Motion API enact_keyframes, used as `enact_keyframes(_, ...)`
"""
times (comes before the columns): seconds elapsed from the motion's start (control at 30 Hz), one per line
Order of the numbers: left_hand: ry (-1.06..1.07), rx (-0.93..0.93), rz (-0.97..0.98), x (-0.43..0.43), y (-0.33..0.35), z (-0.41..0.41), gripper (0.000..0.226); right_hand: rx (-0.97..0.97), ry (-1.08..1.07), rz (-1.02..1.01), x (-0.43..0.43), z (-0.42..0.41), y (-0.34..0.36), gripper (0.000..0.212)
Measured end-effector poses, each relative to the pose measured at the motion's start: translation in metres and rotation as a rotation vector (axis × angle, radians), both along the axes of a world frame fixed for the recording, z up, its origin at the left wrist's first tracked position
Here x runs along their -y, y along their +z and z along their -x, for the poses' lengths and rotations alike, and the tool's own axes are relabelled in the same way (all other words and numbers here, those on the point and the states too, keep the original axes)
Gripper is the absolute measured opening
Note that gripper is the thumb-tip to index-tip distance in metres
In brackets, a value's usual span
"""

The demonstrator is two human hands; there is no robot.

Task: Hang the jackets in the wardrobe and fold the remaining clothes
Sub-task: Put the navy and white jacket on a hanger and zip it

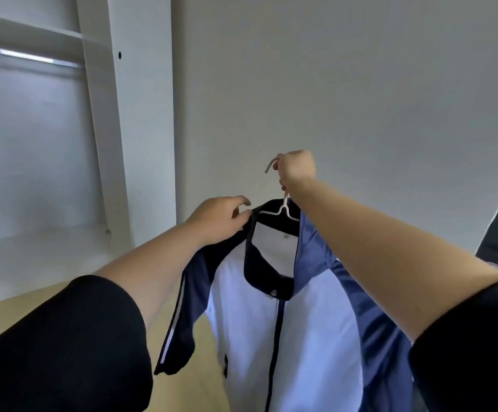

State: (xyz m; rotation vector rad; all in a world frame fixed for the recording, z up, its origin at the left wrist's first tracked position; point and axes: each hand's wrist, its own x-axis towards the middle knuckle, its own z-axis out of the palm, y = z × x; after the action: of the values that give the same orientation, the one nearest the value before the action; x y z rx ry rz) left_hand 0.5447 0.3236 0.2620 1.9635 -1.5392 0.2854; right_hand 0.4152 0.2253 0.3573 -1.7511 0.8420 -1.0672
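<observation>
Fingers of my right hand (296,168) are curled tight round the neck of a white hanger (283,208), just below its hook, which pokes out to the left above my knuckles. From that hanger the jacket (286,322) hangs in front of me: a white front with a dark zip down the middle, a dark navy collar, and blue panels along the shoulders and sides. My left hand (221,218) is at the jacket's left shoulder, thumb and fingertips pinching the dark fabric right beside the collar edge; the other fingers are loosely bent above it. Both of my forearms are bare, with black sleeves (63,346) pushed up near the elbows.

The wardrobe (99,129) stands to the left and farther off, white, its door open or missing on this side. Inside it a metal rail (33,58) runs across near the top, under a shelf. The jacket is well apart from that rail, held out before the plain grey wall (360,84) to the wardrobe's right. Light wooden floor (182,388) shows beneath the jacket's left sleeve.
</observation>
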Motion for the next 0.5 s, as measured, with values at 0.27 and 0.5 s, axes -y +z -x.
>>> enact_keyframes(0.27, -0.023, 0.012, -0.043, 0.037, -0.016, -0.026, 0.028, 0.056, 0.030, 0.159, 0.016, -0.058, -0.019, 0.024)
enact_keyframes(0.5, 0.111, -0.270, 0.099, 0.100, -0.076, -0.129, 0.030, -0.009, 0.180, 0.197, 0.085, -0.178, -0.073, 0.031)
